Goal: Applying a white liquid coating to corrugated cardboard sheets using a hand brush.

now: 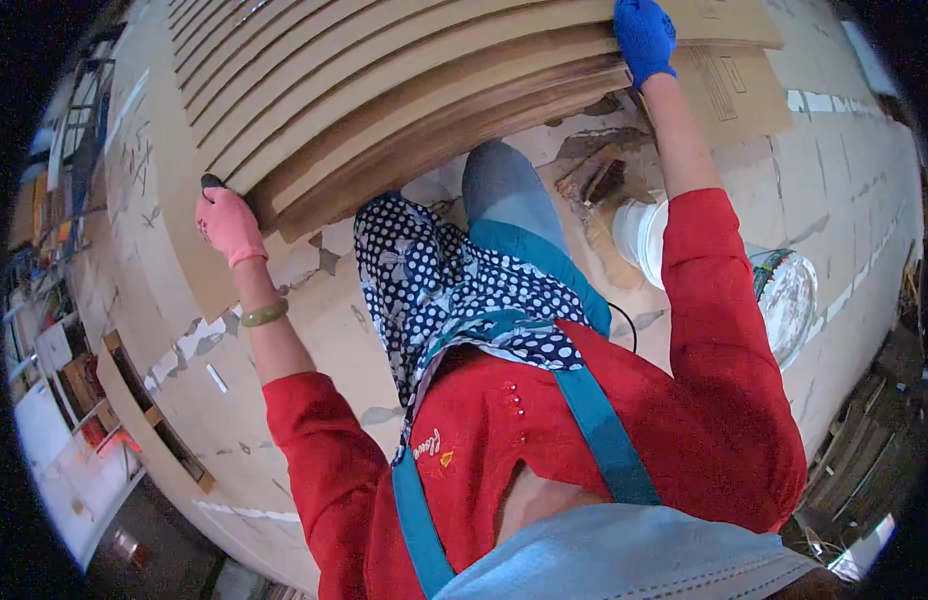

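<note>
A large stack of brown cardboard sheets (404, 115) lies fanned out in front of me, their edges stepped one behind another. My left hand (230, 222), in a pink glove with a dark fingertip area, grips the near left corner of a sheet. At the right, my right hand (646, 45) wears a blue knitted glove and is closed on the near edge of the cardboard; its fingertips are partly hidden. Both arms are stretched far apart along the stack.
Right of my legs stand a white bucket (639, 240) and a second bucket (787, 305) with a whitish, smeared surface. Torn brown scraps (602, 178) lie near the stack. The pale floor (314, 440) is patched and worn. A wooden frame (154, 410) is at the left.
</note>
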A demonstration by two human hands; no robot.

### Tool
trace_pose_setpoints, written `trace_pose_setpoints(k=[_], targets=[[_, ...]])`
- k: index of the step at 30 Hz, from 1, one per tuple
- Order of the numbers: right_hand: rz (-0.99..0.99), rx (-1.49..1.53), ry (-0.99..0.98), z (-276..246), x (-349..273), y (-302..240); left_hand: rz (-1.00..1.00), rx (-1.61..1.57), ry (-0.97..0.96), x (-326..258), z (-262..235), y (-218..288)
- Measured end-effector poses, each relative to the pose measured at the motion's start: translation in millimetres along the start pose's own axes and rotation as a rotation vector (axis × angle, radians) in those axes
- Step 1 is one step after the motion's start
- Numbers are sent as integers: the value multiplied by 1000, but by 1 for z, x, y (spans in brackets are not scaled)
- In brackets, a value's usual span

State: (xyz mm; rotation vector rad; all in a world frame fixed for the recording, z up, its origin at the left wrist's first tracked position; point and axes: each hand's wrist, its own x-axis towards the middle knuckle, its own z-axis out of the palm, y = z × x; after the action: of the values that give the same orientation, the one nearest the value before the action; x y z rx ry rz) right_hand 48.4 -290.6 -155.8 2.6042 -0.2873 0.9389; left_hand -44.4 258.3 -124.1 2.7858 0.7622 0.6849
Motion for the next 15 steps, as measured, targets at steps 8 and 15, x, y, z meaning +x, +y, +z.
trace_pose_setpoints(k=[8, 15], targets=[[45, 511, -393, -18, 37, 26, -158, -375, -292, 24, -39, -18], [-28, 284, -75, 57, 22, -17, -282, -628, -421, 21, -3, 15]])
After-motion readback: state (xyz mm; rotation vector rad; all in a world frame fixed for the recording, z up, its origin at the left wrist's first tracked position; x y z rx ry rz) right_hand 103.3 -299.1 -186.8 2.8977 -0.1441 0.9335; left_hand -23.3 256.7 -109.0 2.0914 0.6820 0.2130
